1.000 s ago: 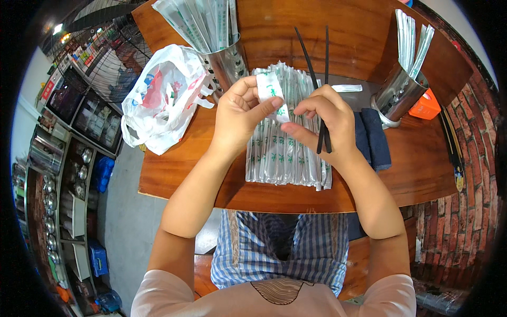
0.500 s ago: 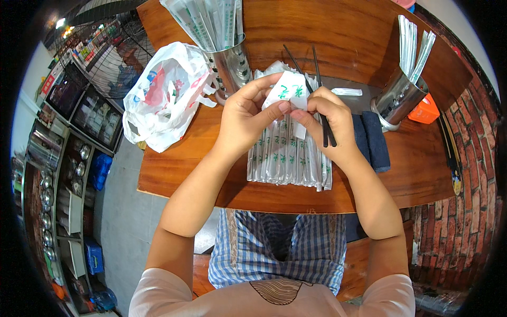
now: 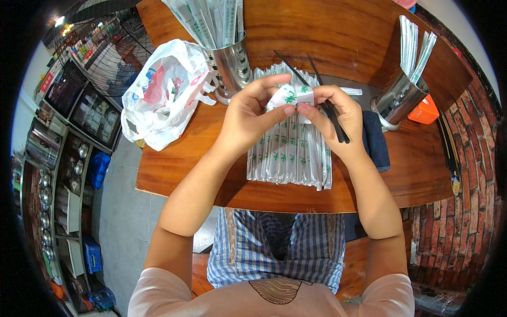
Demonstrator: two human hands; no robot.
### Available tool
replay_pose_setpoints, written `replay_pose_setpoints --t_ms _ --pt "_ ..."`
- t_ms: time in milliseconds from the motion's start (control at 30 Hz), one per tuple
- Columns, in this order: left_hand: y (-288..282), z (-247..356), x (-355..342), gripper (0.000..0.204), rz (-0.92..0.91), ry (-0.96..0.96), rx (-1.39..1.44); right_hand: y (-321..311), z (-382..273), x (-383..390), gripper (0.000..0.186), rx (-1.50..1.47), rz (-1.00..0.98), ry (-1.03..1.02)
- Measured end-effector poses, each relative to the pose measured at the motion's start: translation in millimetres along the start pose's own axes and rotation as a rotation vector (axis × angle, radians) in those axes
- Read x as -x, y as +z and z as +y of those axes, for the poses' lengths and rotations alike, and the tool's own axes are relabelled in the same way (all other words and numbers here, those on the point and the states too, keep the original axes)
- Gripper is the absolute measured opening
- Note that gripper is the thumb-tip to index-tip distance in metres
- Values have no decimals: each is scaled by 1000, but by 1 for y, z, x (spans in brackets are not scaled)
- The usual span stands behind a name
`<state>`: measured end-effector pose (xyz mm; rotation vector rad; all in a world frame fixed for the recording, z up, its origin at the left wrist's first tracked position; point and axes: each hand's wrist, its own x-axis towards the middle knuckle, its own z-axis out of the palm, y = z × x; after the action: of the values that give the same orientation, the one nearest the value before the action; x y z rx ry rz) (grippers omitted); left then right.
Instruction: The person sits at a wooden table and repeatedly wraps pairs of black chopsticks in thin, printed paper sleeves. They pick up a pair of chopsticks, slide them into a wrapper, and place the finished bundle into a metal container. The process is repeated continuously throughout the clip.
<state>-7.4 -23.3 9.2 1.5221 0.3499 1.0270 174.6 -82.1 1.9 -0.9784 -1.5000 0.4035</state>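
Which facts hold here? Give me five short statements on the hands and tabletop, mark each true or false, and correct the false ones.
1. The left hand and right hand both have fingers on a white, green-printed paper wrapper. True.
2. Two slim black wooden-looking chopsticks lie in the left hand. False: the chopsticks are in the right hand.
3. Slim, translucent, green-printed packets lie in a row on the brown wooden table. True.
4. A crumpled white plastic bag sits right of the right hand. False: the bag is left of the left hand.
5. The shiny cylindrical metal holder at right is empty. False: the holder contains slim white packets.
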Motion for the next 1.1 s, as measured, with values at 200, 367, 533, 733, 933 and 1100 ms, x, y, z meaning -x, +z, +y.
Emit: replay_pose_setpoints --t_ms 200,367,533,733,933,1100 --pt "5 -4 2 46 -28 21 29 -1 4 0 25 0 -18 -28" --pt "1 -1 0 33 23 -52 21 -1 -1 0 28 109 -56 -32" --pt "1 -2 1 27 -6 -39 -14 -1 -2 2 35 88 -80 13" --pt "-5 -11 -1 21 116 11 -12 2 -5 3 36 82 -38 3" --pt "-5 -8 -3 21 192 35 61 1 2 1 36 137 -7 -111" --pt "-3 -4 -2 32 131 18 58 2 -8 3 33 214 -64 -120"
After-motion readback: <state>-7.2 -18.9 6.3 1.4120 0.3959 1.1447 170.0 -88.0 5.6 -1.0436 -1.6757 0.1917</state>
